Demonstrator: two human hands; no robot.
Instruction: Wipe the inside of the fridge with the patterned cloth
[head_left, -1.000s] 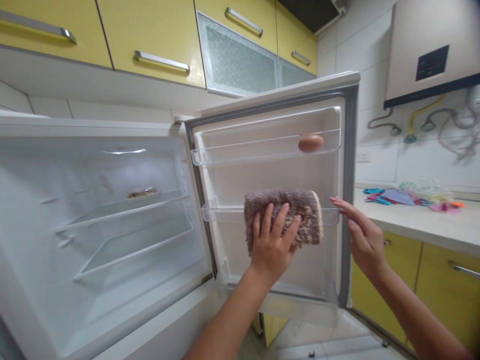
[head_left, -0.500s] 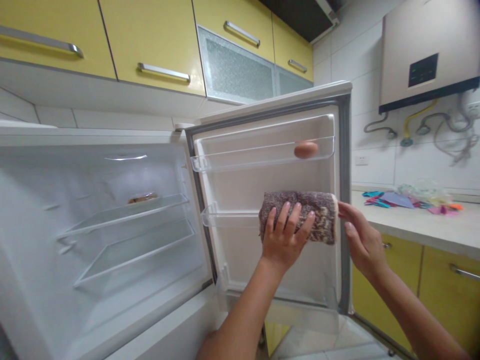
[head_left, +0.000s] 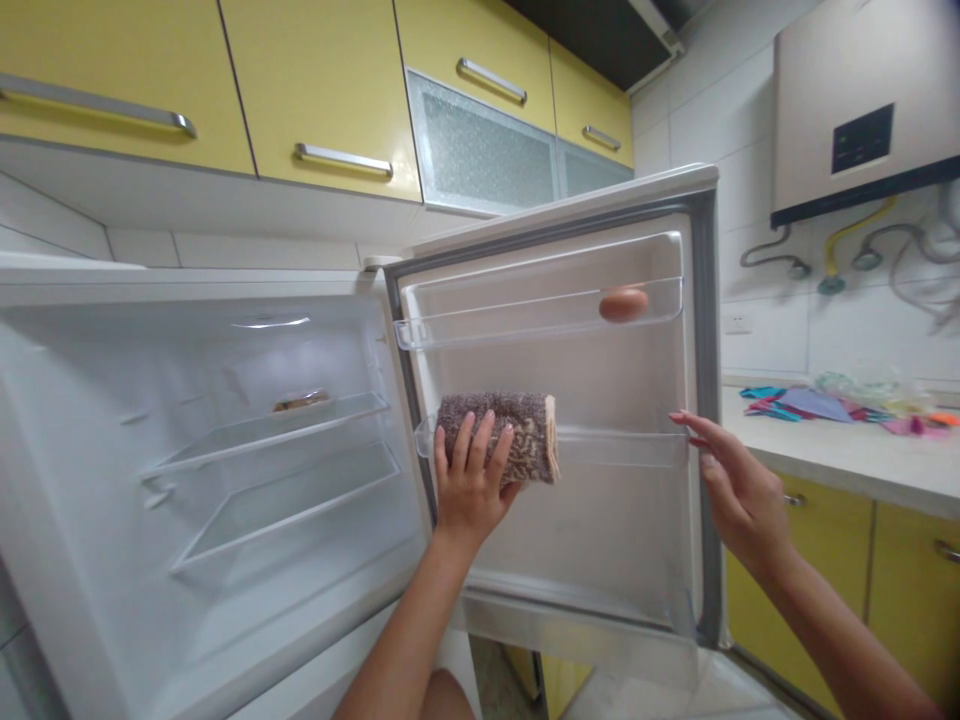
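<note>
My left hand (head_left: 472, 490) grips a folded brown and beige patterned cloth (head_left: 534, 430) against the middle door shelf of the open fridge, near the hinge side. Its fingers lie over the cloth's front. On the right, my right hand (head_left: 739, 495) is at the outer edge of the fridge door (head_left: 709, 400), fingers apart and holding nothing. A brown egg (head_left: 623, 304) rests in the clear upper door shelf (head_left: 510, 312). The middle door shelf (head_left: 622, 448) runs behind the cloth.
Inside the fridge, a small packet (head_left: 301, 401) lies on the upper glass shelf (head_left: 262, 435). Colourful cloths or gloves (head_left: 814, 402) and clear plastic lie on the right counter (head_left: 885, 460). Yellow cabinets (head_left: 330, 90) hang above; a water heater (head_left: 862, 100) is at upper right.
My left hand and the cloth have moved left along the door. My right hand is now well apart from the cloth, at the door's edge. The view has shifted slightly.
</note>
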